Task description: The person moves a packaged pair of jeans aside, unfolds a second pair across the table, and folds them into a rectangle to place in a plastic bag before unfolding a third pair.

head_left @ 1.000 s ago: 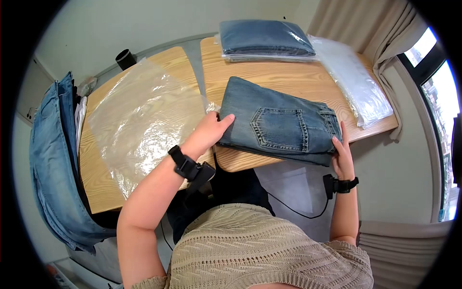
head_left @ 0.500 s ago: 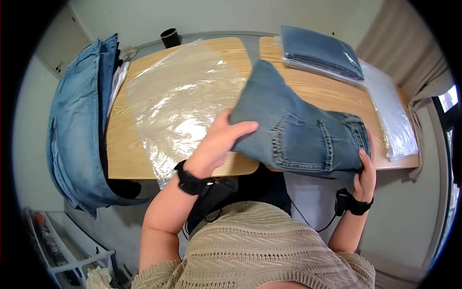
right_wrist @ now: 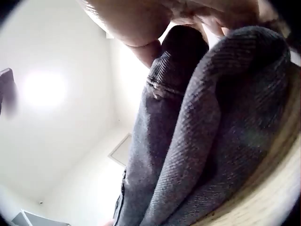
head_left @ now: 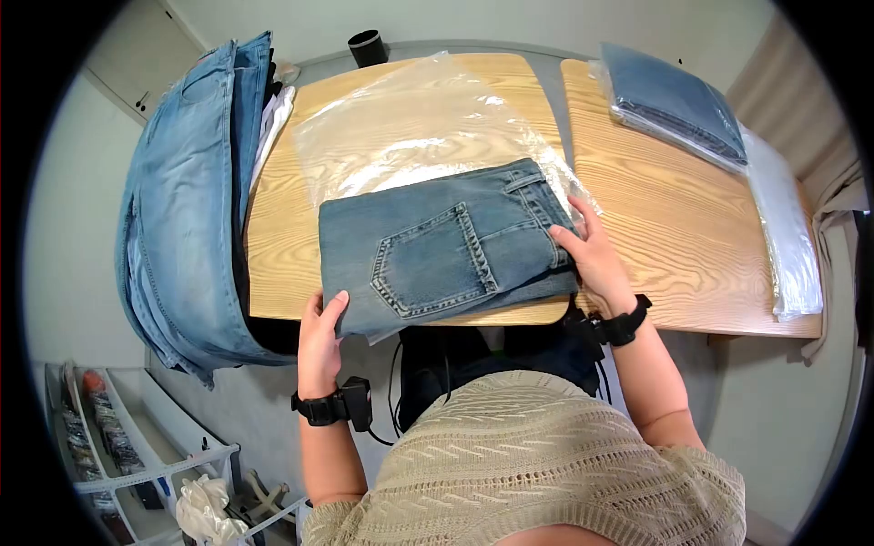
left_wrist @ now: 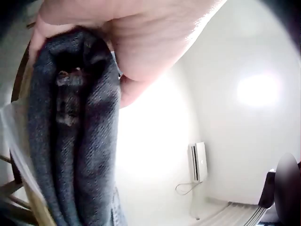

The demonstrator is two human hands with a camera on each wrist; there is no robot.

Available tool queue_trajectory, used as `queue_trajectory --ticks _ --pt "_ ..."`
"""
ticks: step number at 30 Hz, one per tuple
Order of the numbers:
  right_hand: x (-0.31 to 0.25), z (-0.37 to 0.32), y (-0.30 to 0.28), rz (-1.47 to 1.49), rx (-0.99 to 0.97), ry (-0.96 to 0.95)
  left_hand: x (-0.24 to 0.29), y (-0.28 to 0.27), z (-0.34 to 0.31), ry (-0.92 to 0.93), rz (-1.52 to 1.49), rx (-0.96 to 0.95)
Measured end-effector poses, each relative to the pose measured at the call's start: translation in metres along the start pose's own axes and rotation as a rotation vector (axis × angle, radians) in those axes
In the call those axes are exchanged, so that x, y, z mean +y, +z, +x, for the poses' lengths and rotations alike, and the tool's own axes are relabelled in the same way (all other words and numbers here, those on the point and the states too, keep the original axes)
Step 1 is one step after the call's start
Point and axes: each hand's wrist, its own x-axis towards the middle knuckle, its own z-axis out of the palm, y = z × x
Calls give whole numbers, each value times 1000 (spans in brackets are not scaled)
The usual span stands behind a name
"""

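Folded blue jeans (head_left: 437, 250), earlier over the right-hand table (head_left: 660, 227) at the clear plastic bag's (head_left: 410, 127) three o'clock, are now at its six o'clock, covering its near part. The left hand (head_left: 320, 337) has shifted from their nine o'clock to eight.

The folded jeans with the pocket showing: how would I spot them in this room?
Start at the left wooden table, with the clear plastic sheet on it. Over the table's near edge are the folded jeans, stitched pocket facing up. The jeans at far left hang long, and the denim on the right table is inside clear plastic; these are folded and uncovered.
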Motion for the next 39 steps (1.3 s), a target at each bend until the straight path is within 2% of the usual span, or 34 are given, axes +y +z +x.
queue_trajectory --ticks 1,3,5,6,7,11,12,14,15,17,18,19,21,22,23,25,27,29,31,32,37,39 --pt "2 -1 -2 85 -8 42 -4 -5 2 20 15 -53" --pt "0 -9 -2 43 30 120 -8 -8 5 29 2 -64" --pt "-16 -27 13 -380 213 -427 -4 -5 5 25 29 -55" --pt "-38 -40 21 -519 189 -528 -5 -5 6 22 30 -58" --pt "-45 -43 24 -755 85 -732 -5 -5 6 40 30 -67" --pt "-54 -47 60 -1081 -190 -935 -6 -8 1 47 35 -33" --pt "-43 -43 67 -1082 -179 -930 -7 -5 -1 47 41 -36" --pt "-34 -41 65 -1110 -185 -935 -8 -1 -8 87 -308 46" --pt "-32 -40 66 -1141 -196 -944 -10 -4 -10 88 -304 49" --pt "-31 -39 66 -1147 -190 -959 -17 -11 -11 54 -638 -177" --pt "-31 -39 66 -1152 -193 -962 -20 -1 -14 142 -560 -140" --pt "-31 -39 65 -1157 -195 -965 -24 0 -14 143 -556 -141" --pt "-30 -37 65 -1141 -197 -962 -32 2 -12 300 -409 -454" --pt "-30 -37 64 -1128 -207 -959 -18 22 -19 218 -397 -378" --pt "-29 -38 64 -1128 -203 -955 -13 31 -21 215 -394 -383" --pt "-29 -38 63 -1110 -196 -954 -7 45 -23 285 -127 -510" --pt "-27 -36 63 -1081 -199 -947 0 65 -24 305 1 -544" --pt "-21 -35 60 -1053 -195 -938 10 91 -25 516 316 -559" --pt "-15 -33 54 -1099 -254 -914 29 117 -26 918 834 -613" --pt "-17 -35 55 -970 -204 -908 33 129 -30 977 950 -579" --pt "-16 -28 49 -839 -175 -960 28 139 -27 970 999 -522" --pt "-23 -19 37 -540 -369 -875 27 137 -27 854 931 -467"
